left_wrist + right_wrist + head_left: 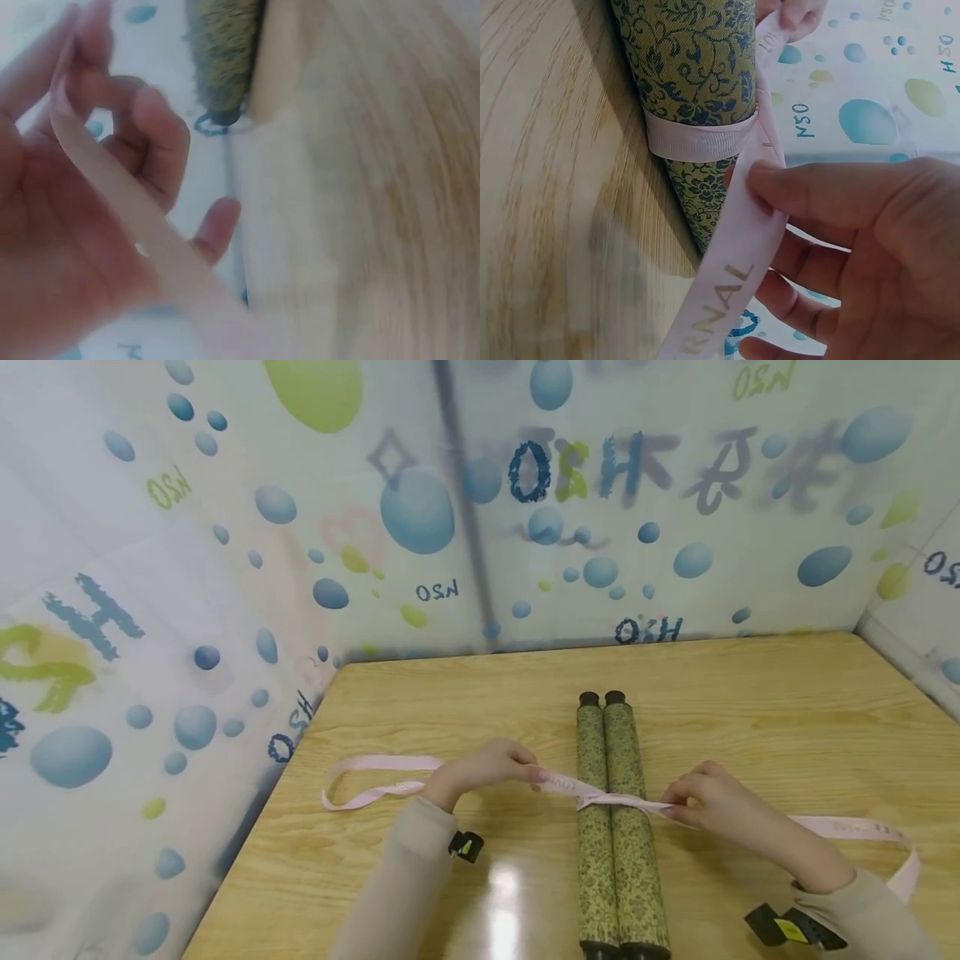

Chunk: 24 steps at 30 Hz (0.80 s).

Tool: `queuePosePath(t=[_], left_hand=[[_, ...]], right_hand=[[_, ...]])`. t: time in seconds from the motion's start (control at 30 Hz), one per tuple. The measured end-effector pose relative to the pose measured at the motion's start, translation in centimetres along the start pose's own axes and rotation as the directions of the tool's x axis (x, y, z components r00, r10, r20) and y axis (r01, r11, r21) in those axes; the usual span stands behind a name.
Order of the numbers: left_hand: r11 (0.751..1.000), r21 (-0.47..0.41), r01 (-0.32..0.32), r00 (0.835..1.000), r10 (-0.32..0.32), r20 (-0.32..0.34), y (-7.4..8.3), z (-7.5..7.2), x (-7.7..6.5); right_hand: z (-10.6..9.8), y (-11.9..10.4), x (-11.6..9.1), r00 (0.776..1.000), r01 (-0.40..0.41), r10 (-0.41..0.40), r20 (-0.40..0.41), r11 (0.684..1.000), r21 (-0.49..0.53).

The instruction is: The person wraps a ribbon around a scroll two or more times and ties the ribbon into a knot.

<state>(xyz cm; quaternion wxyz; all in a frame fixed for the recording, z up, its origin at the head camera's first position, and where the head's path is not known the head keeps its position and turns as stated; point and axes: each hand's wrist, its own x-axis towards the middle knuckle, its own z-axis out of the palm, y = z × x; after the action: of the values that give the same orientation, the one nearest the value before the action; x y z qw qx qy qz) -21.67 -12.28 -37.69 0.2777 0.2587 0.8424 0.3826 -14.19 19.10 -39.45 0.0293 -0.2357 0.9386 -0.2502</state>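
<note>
Pale sleeves (405,877) (873,918), hands (483,770) (718,800) pinching ribbon (618,799), glossy wood-grain table (750,718), bubble-printed walls (345,510)

Wooden table (465,702), patterned backdrop (498,560), perhaps cloth

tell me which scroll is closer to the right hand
The scroll on the person's right; the other scroll lies beyond it, nearer the left hand.

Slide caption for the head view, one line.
Left hand and right hand pinch a pink ribbon wrapped around two patterned rolls lying side by side on a wooden table.
</note>
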Motion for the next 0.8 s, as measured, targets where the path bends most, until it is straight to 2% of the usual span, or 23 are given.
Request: queuePosePath(t=[0.1, 0.2, 0.27, 0.37, 0.43, 0.63, 0.73, 0.8], left_hand=[[0.991, -0.124, -0.042, 0.999, 0.037, -0.039, -0.3, -0.4, -0.5], [0.959, -0.265, -0.104, 0.991, 0.078, -0.106, -0.5, -0.5, -0.8], [0.938, -0.321, -0.129, 0.984, 0.082, -0.157, -0.8, -0.5, -1.0], [0.93, -0.345, -0.13, 0.973, 0.053, -0.224, -1.1, -0.5, -1.3], [0.939, -0.326, -0.113, 0.968, 0.029, -0.251, -1.5, -0.6, -1.6], [0.954, -0.293, -0.058, 0.964, -0.023, -0.264, -2.2, -0.7, -2.4], [0.938, -0.338, -0.081, 0.967, -0.009, -0.256, -2.2, -0.6, -2.3], [0.906, -0.397, -0.143, 0.965, 0.039, -0.258, -1.9, -0.5, -2.3]], right_hand=[[0.0, 0.0, -0.1, 1.0, -0.007, 0.007, -0.003, 1.0, -0.002], [-0.1, 0.1, -0.1, 1.0, -0.01, 0.01, 0.001, 1.0, 0.0], [-0.1, 0.1, -0.2, 1.0, -0.012, 0.012, 0.004, 1.0, -0.002], [-0.2, 0.1, -0.3, 1.0, -0.011, 0.011, -0.002, 1.0, -0.018], [-0.3, 0.2, -0.3, 1.0, -0.001, 0.001, -0.016, 0.999, -0.042], [-0.1, 0.3, -0.7, 0.999, 0.028, -0.03, -0.014, 0.996, -0.08], [-0.1, 0.2, -0.8, 1.0, 0.018, -0.02, -0.019, 0.995, -0.099], [-0.1, 0.2, -0.8, 0.999, 0.014, -0.018, -0.037, 0.994, -0.11]])
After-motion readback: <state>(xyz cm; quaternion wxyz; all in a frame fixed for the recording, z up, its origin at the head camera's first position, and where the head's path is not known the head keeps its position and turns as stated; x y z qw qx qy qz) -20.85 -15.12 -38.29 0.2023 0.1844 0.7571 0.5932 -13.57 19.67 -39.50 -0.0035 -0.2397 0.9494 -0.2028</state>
